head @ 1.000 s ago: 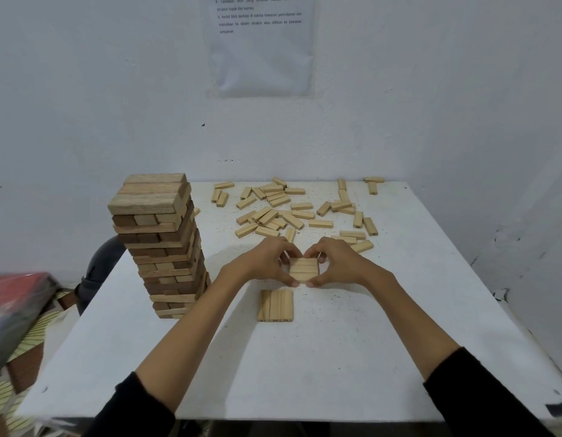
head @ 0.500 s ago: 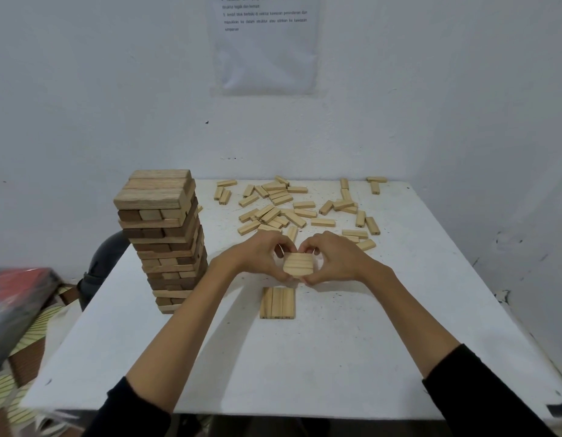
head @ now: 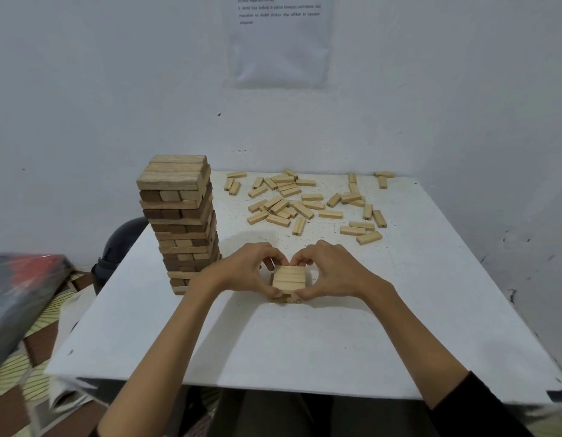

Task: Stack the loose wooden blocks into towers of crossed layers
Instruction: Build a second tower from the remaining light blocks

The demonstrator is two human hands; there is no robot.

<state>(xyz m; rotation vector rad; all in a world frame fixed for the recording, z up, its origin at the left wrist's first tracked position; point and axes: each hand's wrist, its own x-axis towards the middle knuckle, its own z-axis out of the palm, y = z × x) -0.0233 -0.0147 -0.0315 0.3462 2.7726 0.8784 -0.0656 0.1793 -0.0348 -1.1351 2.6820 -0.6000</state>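
A layer of three pale wooden blocks (head: 289,277) is held between my left hand (head: 245,272) and my right hand (head: 331,272), fingers curled round its two ends. It lies crosswise over a base layer of blocks (head: 286,299) on the white table (head: 273,348); only the base's front edge shows, so contact is unclear. A tall finished tower (head: 180,222) of crossed layers stands to the left. Several loose blocks (head: 304,203) lie scattered at the back of the table.
The white wall is close behind the table, with a paper sheet (head: 281,42) taped to it. A dark round object (head: 123,244) sits behind the table's left edge. A black and red thing (head: 17,288) lies at the far left.
Both hands have carried the three-block layer toward me and down, from behind the base layer to right over it. The base is now mostly covered.
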